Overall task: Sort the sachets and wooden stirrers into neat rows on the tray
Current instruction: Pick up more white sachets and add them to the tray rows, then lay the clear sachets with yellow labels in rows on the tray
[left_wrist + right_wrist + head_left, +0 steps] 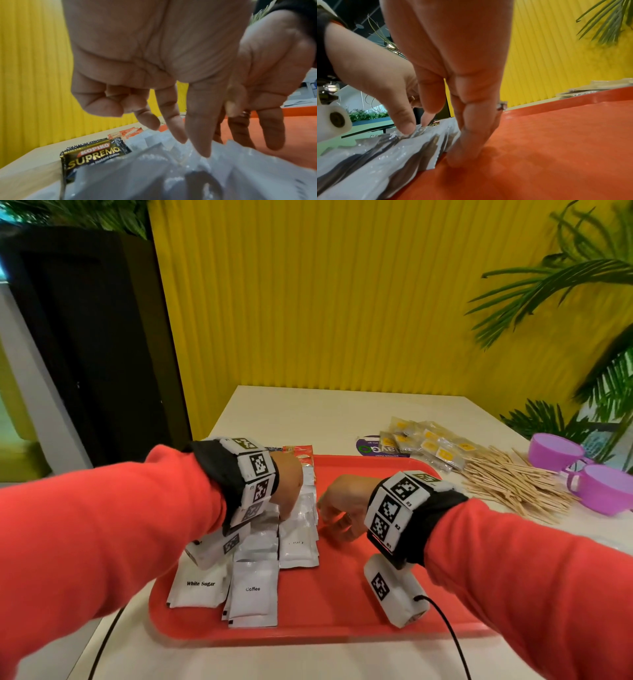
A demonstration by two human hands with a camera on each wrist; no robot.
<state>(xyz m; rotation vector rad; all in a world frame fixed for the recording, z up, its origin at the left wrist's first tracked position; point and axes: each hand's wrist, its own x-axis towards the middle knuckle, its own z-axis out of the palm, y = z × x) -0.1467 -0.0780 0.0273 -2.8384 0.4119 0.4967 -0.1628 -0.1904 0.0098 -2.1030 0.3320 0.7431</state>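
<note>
Several white and silver sachets [297, 542] lie in overlapping rows on the left part of the red tray [359, 594]; the front ones read "White Sugar" [200, 583] and "Coffee" [253, 590]. My left hand [289, 494] presses down on the silver sachets [171, 169] with its straight index finger [202, 146]; its outer fingers are curled. My right hand [337, 510] stands with straight fingers [465, 151] together, tips on the tray [556, 148], against the row's right edge [426, 155]. A black Kopiko Supremo sachet [92, 152] lies beyond the row.
Wooden stirrers [513, 484] lie in a loose heap on the table right of the tray, behind them clear packets with yellow labels [428, 443]. Two purple cups [599, 487] stand at the far right. A red sachet [299, 455] sits at the tray's back-left corner.
</note>
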